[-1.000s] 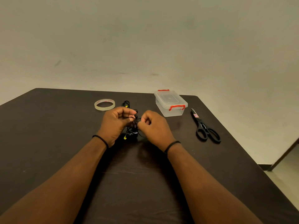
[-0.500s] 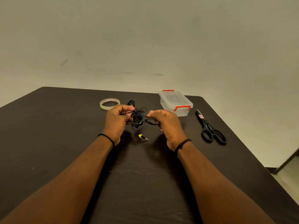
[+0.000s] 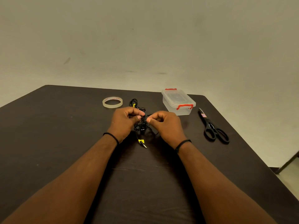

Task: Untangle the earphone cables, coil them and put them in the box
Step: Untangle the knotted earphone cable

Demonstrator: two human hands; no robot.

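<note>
Single head cam on you: wide-angle, aimed forward and down across the bench (image 3: 48,143), forearms close in foreground, wall (image 3: 145,38) behind.

Bare room: dark table (image 3: 48,143), plain wall (image 3: 145,38)

Left hand (image 3: 125,122) and right hand (image 3: 165,124) both pinch the black earphone tangle (image 3: 142,125) between them, yellow-tagged jack (image 3: 142,142) dangling below the grip (over the dark table (image 3: 48,135)), closed box (image 3: 178,101) beyond-right.
</note>
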